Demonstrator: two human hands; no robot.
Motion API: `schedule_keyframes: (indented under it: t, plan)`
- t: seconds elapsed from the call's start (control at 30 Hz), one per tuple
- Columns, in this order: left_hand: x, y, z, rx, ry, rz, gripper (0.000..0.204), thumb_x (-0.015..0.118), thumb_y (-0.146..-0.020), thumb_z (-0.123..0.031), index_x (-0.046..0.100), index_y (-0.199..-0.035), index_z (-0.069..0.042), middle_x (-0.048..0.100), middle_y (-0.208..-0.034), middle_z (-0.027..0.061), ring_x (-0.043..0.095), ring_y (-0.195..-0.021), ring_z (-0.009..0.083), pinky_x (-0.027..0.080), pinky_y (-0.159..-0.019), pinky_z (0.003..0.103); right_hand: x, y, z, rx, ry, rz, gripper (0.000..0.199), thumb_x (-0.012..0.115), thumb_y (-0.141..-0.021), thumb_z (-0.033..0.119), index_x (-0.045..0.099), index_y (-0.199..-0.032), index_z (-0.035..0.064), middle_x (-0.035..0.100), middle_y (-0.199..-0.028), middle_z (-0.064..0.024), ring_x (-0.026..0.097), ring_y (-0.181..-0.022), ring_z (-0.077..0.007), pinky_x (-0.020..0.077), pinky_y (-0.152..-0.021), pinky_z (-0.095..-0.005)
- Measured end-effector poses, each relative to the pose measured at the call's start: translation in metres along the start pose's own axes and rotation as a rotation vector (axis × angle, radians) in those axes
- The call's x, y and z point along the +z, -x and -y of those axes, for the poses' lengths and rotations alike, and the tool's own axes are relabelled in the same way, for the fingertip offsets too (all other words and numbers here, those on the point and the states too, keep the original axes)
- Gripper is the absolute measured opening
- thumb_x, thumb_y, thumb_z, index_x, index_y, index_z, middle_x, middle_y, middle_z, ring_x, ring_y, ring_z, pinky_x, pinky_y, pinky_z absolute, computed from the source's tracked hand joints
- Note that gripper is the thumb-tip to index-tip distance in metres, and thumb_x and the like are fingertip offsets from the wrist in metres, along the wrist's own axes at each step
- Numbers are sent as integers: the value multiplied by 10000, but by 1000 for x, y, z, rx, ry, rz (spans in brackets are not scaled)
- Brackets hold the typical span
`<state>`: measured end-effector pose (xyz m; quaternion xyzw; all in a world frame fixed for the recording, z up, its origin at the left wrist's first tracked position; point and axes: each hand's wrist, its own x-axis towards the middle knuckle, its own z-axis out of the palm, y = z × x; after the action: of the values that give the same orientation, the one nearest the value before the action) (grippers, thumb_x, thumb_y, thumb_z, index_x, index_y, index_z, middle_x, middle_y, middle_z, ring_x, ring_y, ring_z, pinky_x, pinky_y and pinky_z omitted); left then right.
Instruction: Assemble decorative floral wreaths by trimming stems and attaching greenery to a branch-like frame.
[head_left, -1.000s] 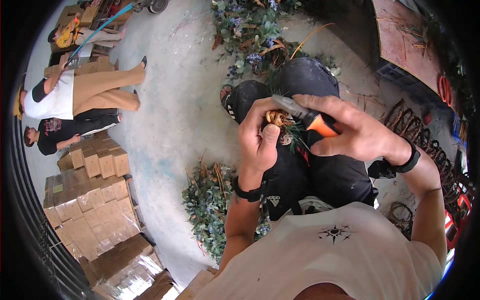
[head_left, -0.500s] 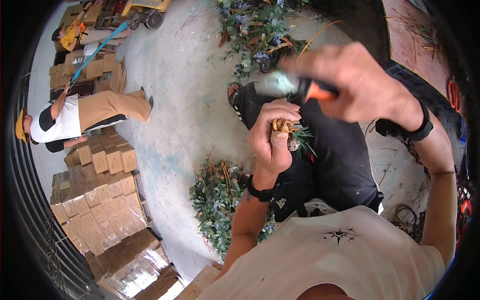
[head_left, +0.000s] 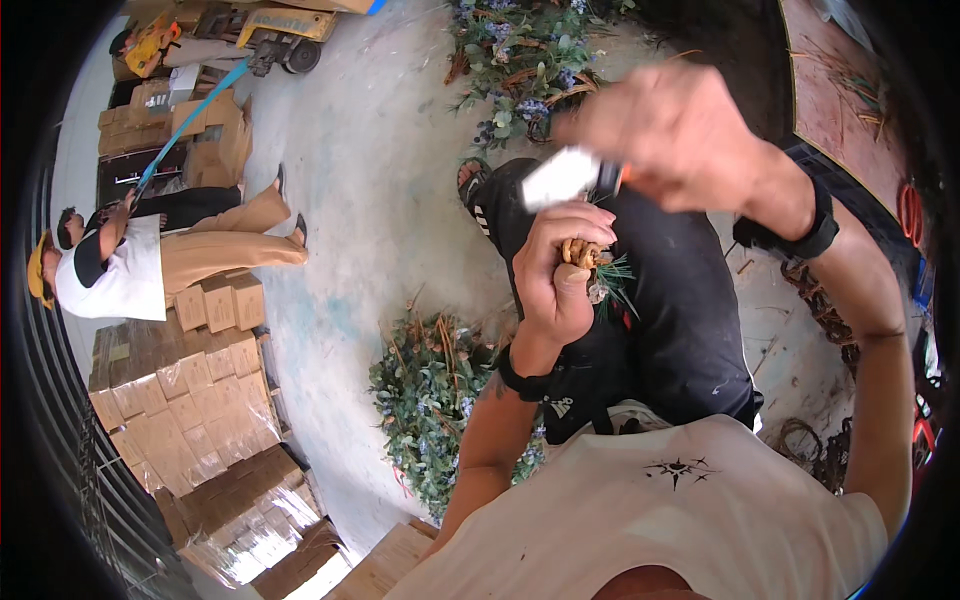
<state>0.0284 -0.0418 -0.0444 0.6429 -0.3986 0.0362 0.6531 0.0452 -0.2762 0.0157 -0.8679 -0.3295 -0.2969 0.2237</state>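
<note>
My left hand (head_left: pixel 552 275) is closed round a small bundle of brown twisted vine stems (head_left: pixel 581 253). Green needle-like sprigs (head_left: pixel 617 272) stick out at its right, over my dark trousers. Just above, my right hand (head_left: pixel 672 140) is blurred by motion. It grips a tool with a broad, bright metal head (head_left: pixel 562 180) and a black-and-orange handle (head_left: pixel 622 176); blur hides its exact kind. The head hangs close over the left hand's fingers, and whether it touches them or the stems I cannot tell.
Leafy greenery with blue berries lies beyond my knees (head_left: pixel 515 70) and by my left elbow (head_left: pixel 425 410). A worktable (head_left: pixel 840 75) stands far right, red-handled scissors (head_left: pixel 909 212) at its edge. Wrapped cartons (head_left: pixel 190 400) are stacked left, near a person (head_left: pixel 110 265) pulling a blue strap (head_left: pixel 195 120).
My right hand and its tool have shifted slightly up and left. My left hand still holds the stems. At the left, the person has moved and another dark-clothed person shows behind.
</note>
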Motion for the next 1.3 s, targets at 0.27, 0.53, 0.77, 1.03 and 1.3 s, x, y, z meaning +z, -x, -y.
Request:
schedule_keyframes:
  t: [0.27, 0.53, 0.77, 1.03, 1.3]
  plan:
    - [-2, -5, -3, 16, -98, -16, 403, 463, -1076, -322, 669, -1035, 22, 703, -982, 155, 704, -945, 302, 549, -912, 406, -7, -17, -20, -130, -123, -281, 511, 734, -727, 35, 729, -1213, 194, 751, -1097, -17, 711, -946, -235, 586, -788, -371]
    - [0, -4, -16, -40, -196, -66, 572, 484, -1078, -500, 665, -1171, 35, 710, -1090, 173, 700, -973, 284, 560, -857, 372, -22, 0, 9, 110, -44, -72, 668, 773, -653, 29, 675, -1302, 155, 700, -1222, -47, 692, -1041, -294, 572, -864, -388]
    - [-3, 0, -17, -74, -164, -36, 568, 530, -1059, -505, 657, -1176, 36, 688, -1144, 171, 689, -996, 270, 560, -863, 372, -43, -3, 25, 216, -427, 134, 691, 736, -738, 27, 586, -1409, 98, 688, -1222, -161, 660, -1118, -376, 540, -944, -441]
    - [-3, -3, -20, -165, 20, 14, 533, 505, -1078, -478, 660, -1156, 26, 694, -1105, 146, 671, -928, 236, 526, -849, 337, -54, -11, 31, 410, -546, 373, 673, 674, -787, 59, 543, -1447, 80, 672, -1219, -187, 654, -1139, -370, 528, -971, -431]
    - [-9, -5, -9, -121, 159, 91, 490, 444, -1108, -432, 678, -1079, -2, 681, -1057, 135, 644, -927, 204, 511, -853, 333, -62, -15, 24, 587, -738, 171, 737, 684, -741, 17, 551, -1461, 101, 655, -1238, -121, 651, -1066, -249, 530, -955, -356]
